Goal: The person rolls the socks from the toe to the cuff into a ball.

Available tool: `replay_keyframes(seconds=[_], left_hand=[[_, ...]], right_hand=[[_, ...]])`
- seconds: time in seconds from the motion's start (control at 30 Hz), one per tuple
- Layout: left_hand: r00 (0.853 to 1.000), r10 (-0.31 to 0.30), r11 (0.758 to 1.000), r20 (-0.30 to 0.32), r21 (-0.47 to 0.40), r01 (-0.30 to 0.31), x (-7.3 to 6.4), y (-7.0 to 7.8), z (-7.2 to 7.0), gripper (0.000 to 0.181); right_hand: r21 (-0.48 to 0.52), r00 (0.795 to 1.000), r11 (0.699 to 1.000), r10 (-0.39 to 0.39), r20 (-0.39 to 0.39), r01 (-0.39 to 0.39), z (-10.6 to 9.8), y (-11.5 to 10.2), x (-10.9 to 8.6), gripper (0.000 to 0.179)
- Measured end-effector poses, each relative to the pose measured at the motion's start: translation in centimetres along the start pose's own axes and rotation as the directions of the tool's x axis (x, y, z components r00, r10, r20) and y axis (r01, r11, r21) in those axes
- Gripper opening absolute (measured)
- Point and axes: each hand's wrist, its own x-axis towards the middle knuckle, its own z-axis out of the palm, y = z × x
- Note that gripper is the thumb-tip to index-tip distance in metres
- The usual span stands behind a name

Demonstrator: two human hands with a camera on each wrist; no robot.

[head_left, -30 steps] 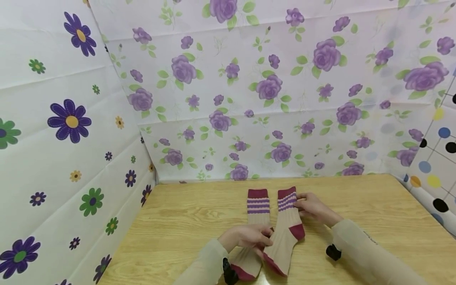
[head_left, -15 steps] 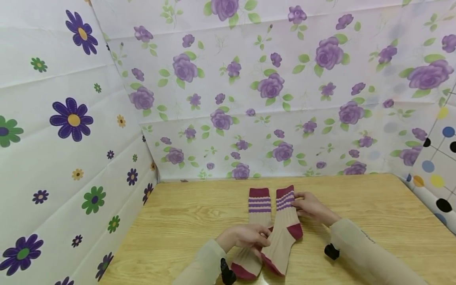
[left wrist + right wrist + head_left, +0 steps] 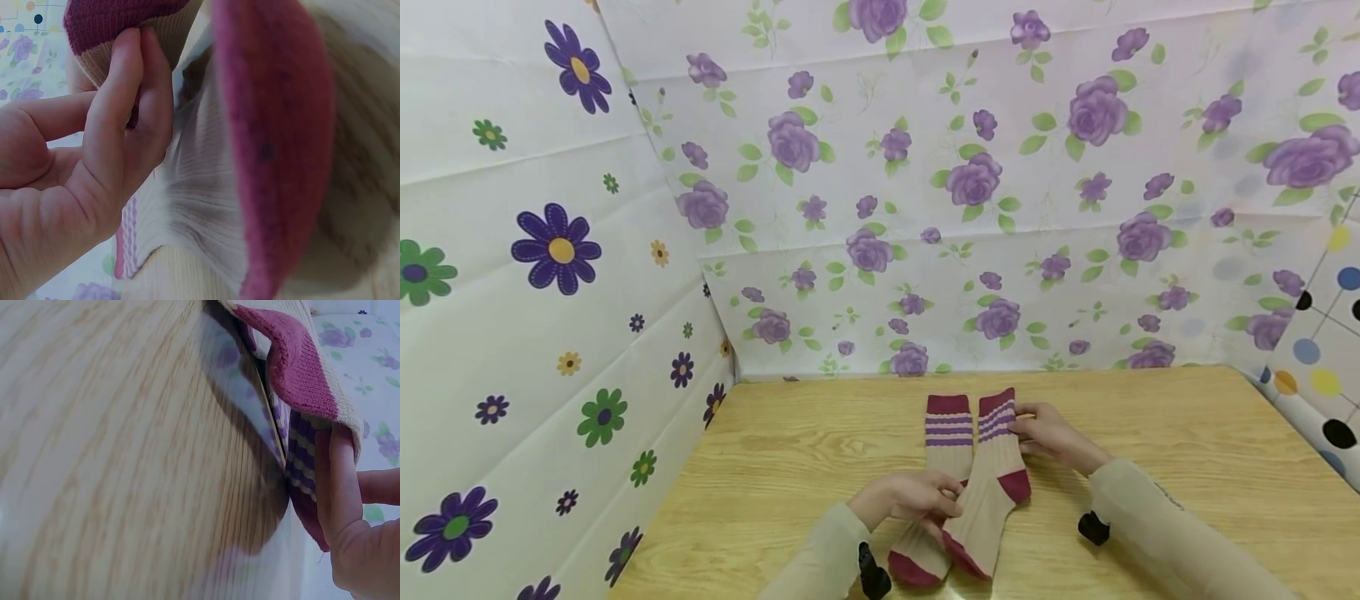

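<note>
Upper sock [image 3: 981, 504] is pinched at the foot edge by the left hand [image 3: 913, 497] and at the striped leg by the right hand [image 3: 1052, 435]. Lower sock [image 3: 947, 454] lies partly beneath, on the table [image 3: 797, 467]. Risk: lower sock may be dragged askew, being crossed by the left hand; upper sock may be twisted if its ends are moved unevenly.

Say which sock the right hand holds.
The sock on the right: the right hand pinches its striped cuff, and doesn't touch the left sock.
</note>
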Motion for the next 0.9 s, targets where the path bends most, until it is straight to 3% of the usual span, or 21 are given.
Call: replay_keyframes(seconds=[0.9], left_hand=[[1.0, 0.012, 1.0, -0.009, -0.001, -0.012, -1.2, -0.6, -0.3, 0.033]], right_hand=[[0.064, 0.997, 0.996, -0.059, 0.041, 0.056, 1.2, -0.8, 0.5, 0.048]])
